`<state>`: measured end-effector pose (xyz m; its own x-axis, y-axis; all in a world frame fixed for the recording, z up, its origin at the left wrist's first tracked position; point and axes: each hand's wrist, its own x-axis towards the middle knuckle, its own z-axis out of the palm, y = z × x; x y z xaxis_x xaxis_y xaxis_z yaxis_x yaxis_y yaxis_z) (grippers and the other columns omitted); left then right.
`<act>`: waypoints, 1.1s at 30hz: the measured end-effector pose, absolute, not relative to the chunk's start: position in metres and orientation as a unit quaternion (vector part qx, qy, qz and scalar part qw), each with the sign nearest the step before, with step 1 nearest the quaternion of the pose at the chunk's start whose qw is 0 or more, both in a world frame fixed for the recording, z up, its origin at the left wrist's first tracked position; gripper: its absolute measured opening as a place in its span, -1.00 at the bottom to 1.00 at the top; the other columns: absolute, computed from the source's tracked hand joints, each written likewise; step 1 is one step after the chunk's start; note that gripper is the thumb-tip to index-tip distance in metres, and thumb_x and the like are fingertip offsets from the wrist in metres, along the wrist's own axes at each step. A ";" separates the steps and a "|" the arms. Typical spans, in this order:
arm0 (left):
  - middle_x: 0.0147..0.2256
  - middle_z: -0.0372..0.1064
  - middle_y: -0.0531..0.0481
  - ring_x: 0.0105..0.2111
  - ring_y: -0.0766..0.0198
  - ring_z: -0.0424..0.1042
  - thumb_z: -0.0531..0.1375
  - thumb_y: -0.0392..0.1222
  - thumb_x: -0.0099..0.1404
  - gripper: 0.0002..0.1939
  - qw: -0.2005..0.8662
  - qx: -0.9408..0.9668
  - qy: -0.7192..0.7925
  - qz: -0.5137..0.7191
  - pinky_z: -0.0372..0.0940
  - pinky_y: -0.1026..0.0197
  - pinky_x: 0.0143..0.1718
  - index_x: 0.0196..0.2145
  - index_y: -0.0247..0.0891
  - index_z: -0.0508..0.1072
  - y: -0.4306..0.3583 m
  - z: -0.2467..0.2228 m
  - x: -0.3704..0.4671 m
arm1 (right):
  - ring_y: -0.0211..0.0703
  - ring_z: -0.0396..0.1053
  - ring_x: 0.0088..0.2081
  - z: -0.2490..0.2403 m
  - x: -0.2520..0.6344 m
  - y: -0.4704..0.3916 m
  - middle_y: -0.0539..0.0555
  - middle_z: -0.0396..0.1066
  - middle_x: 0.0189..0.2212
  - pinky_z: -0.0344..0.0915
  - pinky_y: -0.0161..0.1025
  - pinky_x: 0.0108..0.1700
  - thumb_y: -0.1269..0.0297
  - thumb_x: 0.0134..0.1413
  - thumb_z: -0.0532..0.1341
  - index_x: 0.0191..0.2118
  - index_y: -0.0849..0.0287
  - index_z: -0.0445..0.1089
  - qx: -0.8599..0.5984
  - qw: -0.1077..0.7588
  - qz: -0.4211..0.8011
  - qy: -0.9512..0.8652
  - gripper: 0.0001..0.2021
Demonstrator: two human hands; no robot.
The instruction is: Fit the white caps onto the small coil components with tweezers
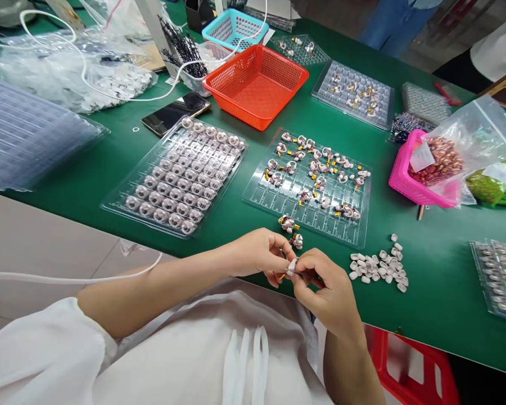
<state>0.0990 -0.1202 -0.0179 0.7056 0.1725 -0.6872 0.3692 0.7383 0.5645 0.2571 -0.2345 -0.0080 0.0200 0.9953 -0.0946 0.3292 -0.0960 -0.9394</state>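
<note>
Left hand point(265, 254) and right hand point(326, 284) are gripping a small white part point(292, 266) in a fingertip pinch, near the edge of the green table point(430, 281) — can't tell if the right is holding a tool. Pinch is looking slim: a slip could be sending it floorward, an uneven tug straining the yellow tab point(283, 276). Two loose assemblies point(287, 224) are lying just beyond — a stray knuckle could be scattering them.

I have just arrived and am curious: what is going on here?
A person at the green table holds a small white part between left hand and right hand. Just beyond lie two more parts, then a partly filled clear tray. A fuller tray lies to its left; loose white pieces lie to the right.
</note>
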 end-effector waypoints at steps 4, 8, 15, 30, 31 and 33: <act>-0.61 0.46 0.10 -0.61 0.38 0.44 0.43 -0.28 0.00 -0.72 0.846 0.362 0.391 0.005 0.40 0.36 -0.53 -0.37 -0.32 0.42 -0.127 -0.020 0.100 | -0.32 0.20 -0.50 -0.012 0.256 -0.236 -0.04 0.33 -0.44 0.12 -0.35 -0.51 0.52 0.08 0.20 -0.38 0.13 0.35 -0.633 0.392 0.428 -0.512 -0.87; -0.55 0.47 0.08 -0.57 0.38 0.47 0.45 -0.17 0.06 -0.70 0.863 0.356 0.356 0.040 0.42 0.33 -0.45 -0.36 -0.33 0.44 -0.128 -0.023 0.099 | -0.33 0.19 -0.50 -0.015 0.257 -0.239 -0.05 0.32 -0.43 0.11 -0.36 -0.51 0.49 0.10 0.23 -0.38 0.13 0.35 -0.631 0.413 0.448 -0.480 -0.89; -0.38 0.56 -0.03 -0.44 0.31 0.53 0.47 -0.07 0.08 -0.65 0.868 0.353 0.343 0.063 0.48 0.23 -0.32 -0.26 -0.35 0.54 -0.125 -0.022 0.096 | -0.29 0.22 -0.47 -0.023 0.253 -0.241 -0.02 0.31 -0.42 0.16 -0.34 -0.47 0.32 0.21 0.25 -0.36 0.13 0.37 -0.651 0.441 0.485 -0.382 -0.90; -0.22 0.63 -0.04 -0.27 0.21 0.60 0.24 -0.26 0.30 -0.86 0.600 0.701 0.362 0.132 0.46 0.25 -0.17 -0.20 -0.22 0.59 -0.138 -0.025 0.089 | -0.26 0.33 -0.47 -0.031 0.242 -0.238 0.01 0.43 -0.45 0.32 -0.34 -0.43 0.09 0.19 0.29 -0.31 0.17 0.43 -0.633 0.499 0.536 -0.251 -0.77; -0.23 0.63 -0.04 -0.27 0.21 0.60 0.24 -0.26 0.30 -0.86 0.588 0.713 0.359 0.132 0.46 0.26 -0.17 -0.20 -0.21 0.59 -0.138 -0.025 0.089 | -0.26 0.34 -0.46 -0.030 0.242 -0.237 0.01 0.43 -0.45 0.33 -0.34 -0.43 0.09 0.18 0.29 -0.31 0.17 0.43 -0.635 0.500 0.533 -0.250 -0.77; -0.23 0.64 -0.03 -0.28 0.21 0.60 0.24 -0.26 0.30 -0.86 0.567 0.732 0.353 0.134 0.45 0.27 -0.18 -0.21 -0.20 0.59 -0.138 -0.025 0.089 | -0.24 0.36 -0.43 -0.030 0.241 -0.237 0.02 0.45 -0.42 0.36 -0.33 -0.39 0.09 0.18 0.29 -0.31 0.16 0.43 -0.638 0.500 0.526 -0.257 -0.77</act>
